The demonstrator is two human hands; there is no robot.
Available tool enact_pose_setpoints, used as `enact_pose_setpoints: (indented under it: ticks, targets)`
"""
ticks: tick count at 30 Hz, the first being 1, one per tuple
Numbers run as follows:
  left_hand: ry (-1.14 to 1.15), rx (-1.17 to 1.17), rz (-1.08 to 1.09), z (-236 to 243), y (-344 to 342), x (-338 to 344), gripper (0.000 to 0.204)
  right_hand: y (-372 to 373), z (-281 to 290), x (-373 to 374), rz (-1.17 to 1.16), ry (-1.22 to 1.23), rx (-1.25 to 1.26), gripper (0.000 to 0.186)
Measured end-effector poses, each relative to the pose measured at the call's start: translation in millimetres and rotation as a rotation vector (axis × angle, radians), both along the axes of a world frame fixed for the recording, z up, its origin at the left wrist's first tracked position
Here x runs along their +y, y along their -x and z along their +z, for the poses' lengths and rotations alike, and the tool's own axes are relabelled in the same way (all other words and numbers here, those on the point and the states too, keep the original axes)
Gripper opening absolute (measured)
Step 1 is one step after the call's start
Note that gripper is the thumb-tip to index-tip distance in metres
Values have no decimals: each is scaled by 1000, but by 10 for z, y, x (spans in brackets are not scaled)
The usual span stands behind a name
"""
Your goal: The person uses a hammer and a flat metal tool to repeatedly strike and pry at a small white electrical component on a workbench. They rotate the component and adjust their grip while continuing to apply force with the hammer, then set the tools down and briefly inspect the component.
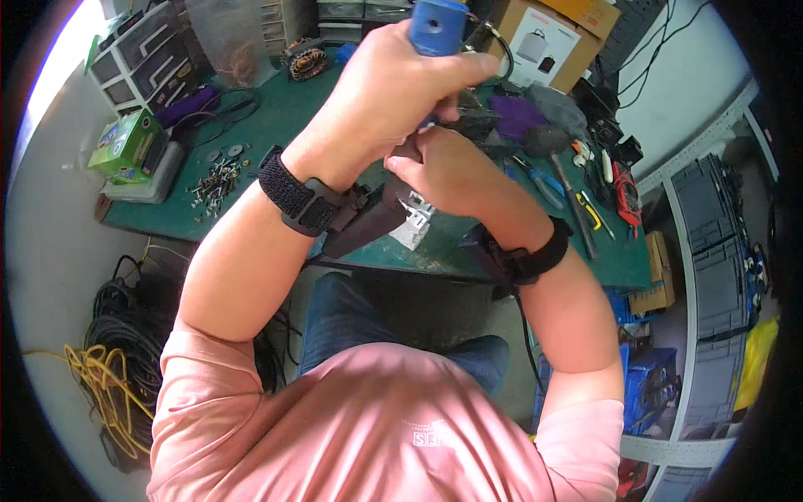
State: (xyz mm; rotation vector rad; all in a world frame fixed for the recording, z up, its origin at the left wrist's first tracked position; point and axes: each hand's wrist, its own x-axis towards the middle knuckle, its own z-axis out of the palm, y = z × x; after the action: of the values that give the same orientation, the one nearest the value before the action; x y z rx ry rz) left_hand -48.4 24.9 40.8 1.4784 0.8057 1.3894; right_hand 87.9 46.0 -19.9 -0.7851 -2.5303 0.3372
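Note:
My left hand [393,88] is wrapped round a blue cylindrical tool body [437,29], which sticks up above the fist. Just below it, my right hand [452,171] is closed, its fingers bent toward a small dark piece [407,151]. That piece is mostly hidden, so I cannot tell its kind or whether it belongs to the blue body. Both hands meet over the green workbench [276,113]. Beneath them, near the bench's front edge, lies a whitish metal bracket-like part [412,222], partly covered by the device strapped to my left wrist [360,222].
Loose screws [216,188] and a green box [127,146] lie at left. To the right are a hammer [577,201], blue-handled pliers [542,180] and a red meter [626,197]. A cardboard box [544,46] stands behind; coiled cables [125,335] lie below left.

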Motion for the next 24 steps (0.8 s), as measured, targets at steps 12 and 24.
enact_pose_setpoints:
  ticks: [12,24]
  targets:
    - [-117,15,-5,-33,-52,-59,20,-2156,-23,317,-960,-48,-302,31]
    - [-69,-3,37,-17,28,-142,20,-2598,-901,580,-1074,-12,-578,23]
